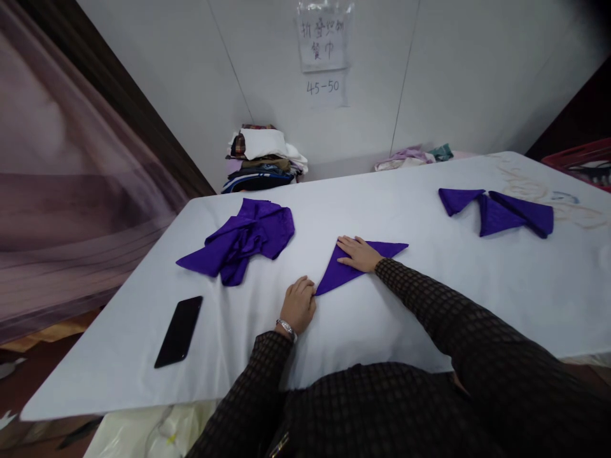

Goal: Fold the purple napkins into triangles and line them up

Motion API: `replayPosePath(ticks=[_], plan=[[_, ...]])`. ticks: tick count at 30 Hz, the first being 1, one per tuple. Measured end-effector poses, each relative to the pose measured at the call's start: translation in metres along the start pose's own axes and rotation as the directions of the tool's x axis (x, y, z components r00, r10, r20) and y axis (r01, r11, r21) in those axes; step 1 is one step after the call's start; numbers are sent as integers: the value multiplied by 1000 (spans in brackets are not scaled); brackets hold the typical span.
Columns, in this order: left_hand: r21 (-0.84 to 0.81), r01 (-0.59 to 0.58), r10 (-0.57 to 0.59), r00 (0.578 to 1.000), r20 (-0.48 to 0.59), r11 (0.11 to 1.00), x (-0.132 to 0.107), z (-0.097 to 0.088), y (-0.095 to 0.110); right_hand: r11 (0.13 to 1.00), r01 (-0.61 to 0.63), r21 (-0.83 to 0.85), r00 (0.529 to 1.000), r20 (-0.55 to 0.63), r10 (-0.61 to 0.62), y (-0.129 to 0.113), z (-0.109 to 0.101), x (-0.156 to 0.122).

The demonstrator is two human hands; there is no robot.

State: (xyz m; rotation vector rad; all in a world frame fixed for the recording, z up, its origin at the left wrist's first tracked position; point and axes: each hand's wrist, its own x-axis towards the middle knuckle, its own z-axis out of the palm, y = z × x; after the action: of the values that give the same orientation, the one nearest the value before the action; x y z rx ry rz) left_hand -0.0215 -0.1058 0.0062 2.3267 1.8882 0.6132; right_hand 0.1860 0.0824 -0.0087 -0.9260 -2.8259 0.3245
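Note:
A purple cloth napkin (337,275) lies folded into a triangle on the white-covered table, with one point toward the left front and another toward the right. Its left point meets my left hand (298,304), whose curled fingers close on that corner; the fingertips are partly hidden. Flat on the upper middle of the same napkin rests my right hand (360,254), fingers stretched out and holding nothing. To the left is a loose, crumpled heap of purple napkins (258,235). Several folded purple pieces (501,213) lie at the far right.
A black phone (179,332) lies on the white tablecloth (238,343) at the left front. Behind the table stand a stack of folded clothes (265,159) and more fabric (410,157) against the wall. A handwritten sign (324,38) hangs there. A curtain (86,178) hangs at left.

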Motion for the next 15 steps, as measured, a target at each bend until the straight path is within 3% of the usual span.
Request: replayPosePath(ticks=[8,15], plan=[[-3,-15,15,1000,4,1000,3,1,-3,1000,4,12,1000,-19,-4,1,2,0],[20,41,-40,998,-42,999,3,2,4,1000,9,11,1000,-21,-9,2,2,1]])
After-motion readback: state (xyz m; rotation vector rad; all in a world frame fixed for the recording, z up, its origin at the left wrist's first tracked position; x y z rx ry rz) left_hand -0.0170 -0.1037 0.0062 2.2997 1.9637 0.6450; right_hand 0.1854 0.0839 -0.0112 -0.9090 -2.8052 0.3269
